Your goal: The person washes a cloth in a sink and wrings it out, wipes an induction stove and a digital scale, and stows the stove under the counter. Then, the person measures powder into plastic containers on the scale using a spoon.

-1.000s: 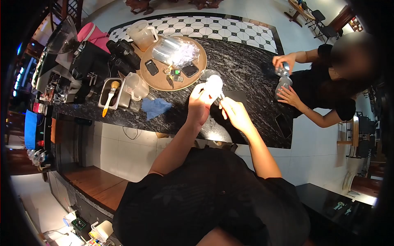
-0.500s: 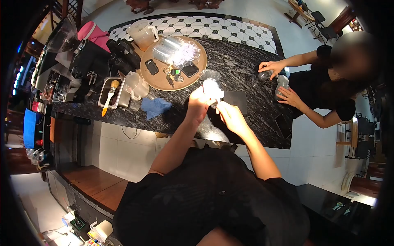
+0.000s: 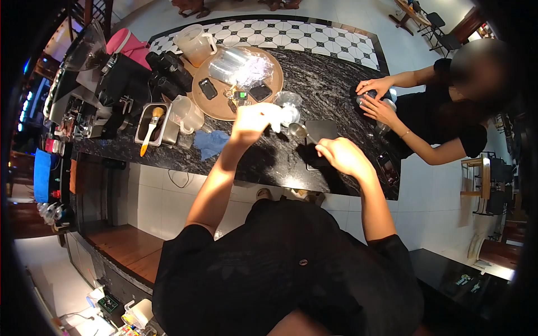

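Right of the round tray sit a clear cup and, in the right hand's grasp, a round-bowled metal spoon; the left hand (glare: cannot tell its grip) hides the tray's edge.

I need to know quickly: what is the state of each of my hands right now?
Left hand: cannot be told; glare hides its grip.
Right hand: closed, holding a silver, round-bowled metal spoon by its handle.

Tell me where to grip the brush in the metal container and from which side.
Grip the brush by its handle, near the orange end, probably best from the camera wearer's side: the bristles sit toward the metal container's far end, while the handle slants out over the near rim.
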